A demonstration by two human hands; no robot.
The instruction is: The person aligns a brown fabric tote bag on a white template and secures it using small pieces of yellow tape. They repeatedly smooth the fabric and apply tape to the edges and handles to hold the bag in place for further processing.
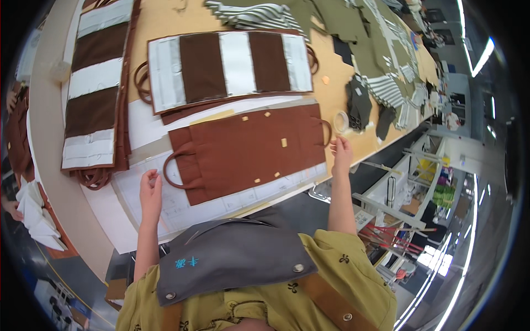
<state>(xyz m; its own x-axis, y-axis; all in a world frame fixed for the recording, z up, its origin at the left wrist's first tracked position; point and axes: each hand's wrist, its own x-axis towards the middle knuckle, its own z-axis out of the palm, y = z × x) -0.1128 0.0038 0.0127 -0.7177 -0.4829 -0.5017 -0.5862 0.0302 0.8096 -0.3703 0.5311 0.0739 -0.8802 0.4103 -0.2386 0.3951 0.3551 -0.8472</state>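
A brown fabric bag piece [237, 151] lies flat across a white pattern sheet [221, 205], with a loop handle at each end and small beige patches on its face. My left hand [150, 190] hovers just left of its left loop handle [172, 168], fingers loosely bent and holding nothing. Close beside the right loop handle [328, 132] is my right hand [342, 153], its fingers a little apart; whether the fingertips touch the loop I cannot tell. Beyond lies a stack of brown pieces with white and dark brown stripes [237, 66].
Another striped brown stack [94, 88] lies to the left. A tape roll [341, 121] sits past my right hand, near dark fabric pieces [359, 102]. Olive and striped cloth [337, 19] covers the far table. A metal rack [397, 204] stands right; another person's hand [12, 209] shows far left.
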